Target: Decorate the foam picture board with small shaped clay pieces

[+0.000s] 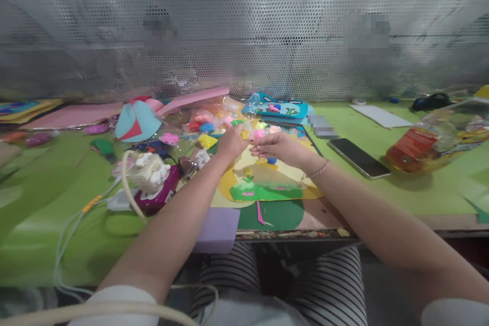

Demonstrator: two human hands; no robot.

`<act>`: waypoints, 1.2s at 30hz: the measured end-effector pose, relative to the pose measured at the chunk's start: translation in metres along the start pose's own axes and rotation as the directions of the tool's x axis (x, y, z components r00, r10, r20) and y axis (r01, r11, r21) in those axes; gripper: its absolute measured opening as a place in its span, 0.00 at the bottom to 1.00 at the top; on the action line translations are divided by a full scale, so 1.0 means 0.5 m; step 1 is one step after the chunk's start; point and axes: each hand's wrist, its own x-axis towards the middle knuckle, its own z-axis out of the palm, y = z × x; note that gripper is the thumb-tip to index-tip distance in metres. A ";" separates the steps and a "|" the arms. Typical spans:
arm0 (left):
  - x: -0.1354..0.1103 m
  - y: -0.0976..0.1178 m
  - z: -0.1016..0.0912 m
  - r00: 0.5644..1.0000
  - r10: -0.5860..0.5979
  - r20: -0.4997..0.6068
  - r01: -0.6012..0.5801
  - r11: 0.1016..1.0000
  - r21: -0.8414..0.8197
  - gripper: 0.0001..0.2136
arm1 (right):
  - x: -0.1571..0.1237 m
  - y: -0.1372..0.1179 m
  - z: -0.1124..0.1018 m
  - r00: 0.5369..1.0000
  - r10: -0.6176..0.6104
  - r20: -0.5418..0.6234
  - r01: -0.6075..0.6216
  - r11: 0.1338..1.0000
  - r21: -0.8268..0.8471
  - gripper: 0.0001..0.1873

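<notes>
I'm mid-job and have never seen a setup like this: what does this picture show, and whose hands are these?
There is no robot. One camera, worn on a person's head, looks forward and down at their own bare hands. The left hand seems to pinch a small yellow piece; blur hides whether the right hand grips anything. Below them lies a decorated yellow sheet. The green table also bears a phone and, farther right, a clear container with a red label.
</notes>
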 end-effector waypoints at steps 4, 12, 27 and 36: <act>0.000 -0.002 0.003 1.000 0.008 -0.022 -0.008 1.000 0.001 0.05 | 0.001 0.006 -0.002 0.999 -0.031 0.022 0.033 0.998 -0.060 0.13; 0.002 -0.006 0.010 0.999 -0.018 0.026 0.019 1.000 -0.004 0.06 | 0.001 0.001 0.002 0.998 -0.066 -0.016 0.062 0.979 -0.195 0.17; 0.002 -0.010 0.014 0.997 -0.027 0.068 0.026 0.999 0.026 0.09 | -0.005 -0.004 0.009 1.000 0.003 -0.013 -0.006 0.980 -0.197 0.10; 0.002 -0.005 0.007 0.986 -0.071 0.147 0.057 0.993 0.100 0.12 | -0.012 -0.006 0.009 0.997 0.071 0.018 -0.065 0.971 -0.229 0.09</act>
